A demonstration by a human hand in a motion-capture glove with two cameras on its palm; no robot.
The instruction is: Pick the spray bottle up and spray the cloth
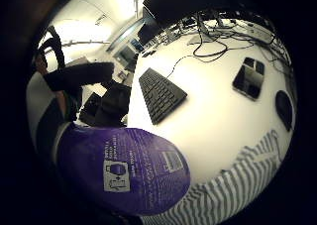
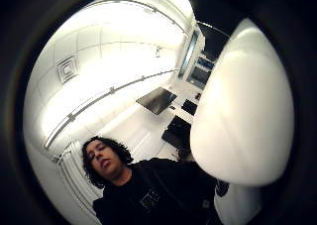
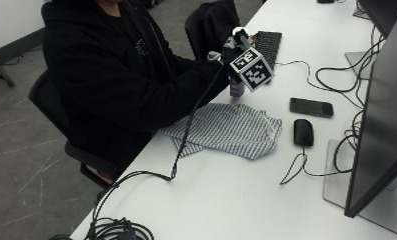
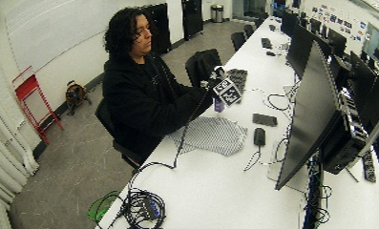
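In the outside view my gloved right hand [image 3: 227, 52] grips a spray bottle by its upper part. The bottle's purple body [image 3: 236, 89] hangs upright below the hand, just past the far edge of the striped cloth [image 3: 228, 129]. That cloth lies crumpled flat on the white table [image 3: 238, 200]. The little finger side palm view is filled by the purple labelled bottle [image 1: 124, 173], with the striped cloth [image 1: 233, 190] beneath it. A white rounded part [image 2: 242, 111] sits close to the palm in the thumb side view. Whether the base touches the table is unclear.
A black keyboard [image 3: 269, 42] lies beyond the bottle. A phone [image 3: 311, 107] and a black mouse [image 3: 303, 132] sit beside the cloth toward the monitor [image 3: 384, 115]. Cables [image 3: 118, 227] coil at the table's near corner, and a chair back [image 3: 211, 22] stands by the edge.
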